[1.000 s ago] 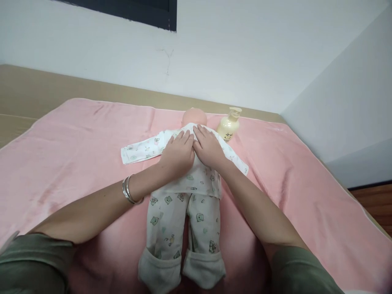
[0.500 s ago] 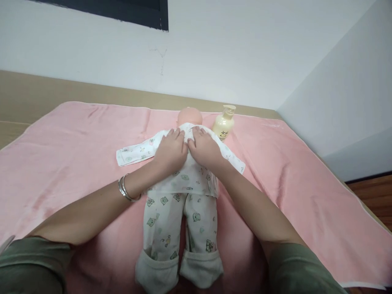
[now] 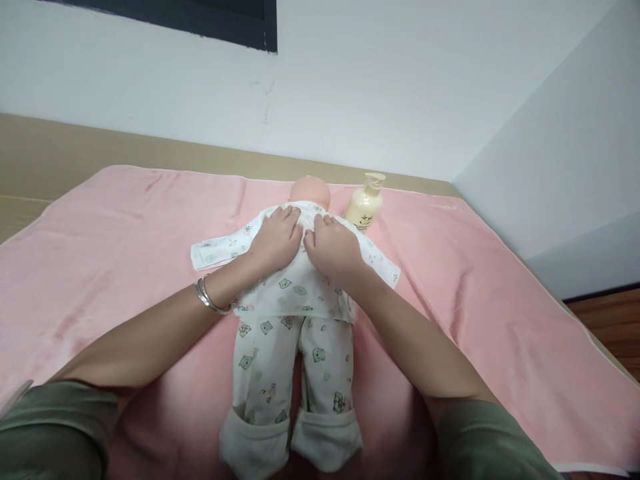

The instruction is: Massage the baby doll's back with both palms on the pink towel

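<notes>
A doll (image 3: 300, 293) in a white printed top and trousers lies on a pink blanket, its round head at the far end and its legs toward me. My left hand (image 3: 277, 238) rests flat on the left of its upper torso, fingers pointing away. Beside it, my right hand (image 3: 334, 247) lies on the right of the upper torso, fingers extended. The thumbs are close together near the middle. Neither hand grips anything. Both sleeves of the top spread out sideways.
A pump bottle (image 3: 365, 203) of pale yellow liquid stands on the pink blanket (image 3: 135, 247), right of the doll's head. Behind the blanket run a beige ledge (image 3: 200, 152) and a white wall (image 3: 360, 80).
My right hand has shifted slightly down the torso and a little left. My left hand has moved slightly left and up. The doll and bottle remain in about the same place.
</notes>
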Demonstrator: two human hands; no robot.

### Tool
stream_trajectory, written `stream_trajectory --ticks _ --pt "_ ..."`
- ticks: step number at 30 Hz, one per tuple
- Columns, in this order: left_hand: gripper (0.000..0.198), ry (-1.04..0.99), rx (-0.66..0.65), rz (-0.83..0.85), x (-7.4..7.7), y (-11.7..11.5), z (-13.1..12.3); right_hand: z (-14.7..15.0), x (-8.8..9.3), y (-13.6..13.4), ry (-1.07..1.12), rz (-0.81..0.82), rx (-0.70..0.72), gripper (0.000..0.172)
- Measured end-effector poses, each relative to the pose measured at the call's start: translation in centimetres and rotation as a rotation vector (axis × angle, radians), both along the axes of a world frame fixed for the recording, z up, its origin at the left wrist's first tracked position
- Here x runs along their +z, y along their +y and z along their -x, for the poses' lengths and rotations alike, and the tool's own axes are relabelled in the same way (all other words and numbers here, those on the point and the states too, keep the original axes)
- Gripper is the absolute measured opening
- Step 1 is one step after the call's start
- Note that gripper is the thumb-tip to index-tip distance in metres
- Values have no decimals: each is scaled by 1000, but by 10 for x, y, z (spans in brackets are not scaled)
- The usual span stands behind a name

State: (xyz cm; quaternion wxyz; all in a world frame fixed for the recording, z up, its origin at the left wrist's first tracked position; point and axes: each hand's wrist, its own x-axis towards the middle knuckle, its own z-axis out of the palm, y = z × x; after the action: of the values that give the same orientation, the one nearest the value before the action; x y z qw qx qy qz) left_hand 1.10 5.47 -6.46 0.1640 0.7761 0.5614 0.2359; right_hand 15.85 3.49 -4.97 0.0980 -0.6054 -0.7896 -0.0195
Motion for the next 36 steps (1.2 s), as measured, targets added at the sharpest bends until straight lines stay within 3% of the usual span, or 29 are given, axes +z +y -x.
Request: stream_trajectory --ticks 5,10,16,22,36 --pt "43 110 -101 -103 6 -16 -4 -16 2 24 73 40 82 59" --pt "46 26 -38 11 12 -5 -1 -6 6 9 9 21 29 53" --pt "52 -71 49 22 -3 6 -4 7 2 -14 -96 -54 101 47" --pt "54 -116 90 -83 -18 0 -9 -2 -1 11 97 -4 63 53" --pt "59 -93 102 -75 -19 1 -9 -5 -9 17 209 23 33 63"
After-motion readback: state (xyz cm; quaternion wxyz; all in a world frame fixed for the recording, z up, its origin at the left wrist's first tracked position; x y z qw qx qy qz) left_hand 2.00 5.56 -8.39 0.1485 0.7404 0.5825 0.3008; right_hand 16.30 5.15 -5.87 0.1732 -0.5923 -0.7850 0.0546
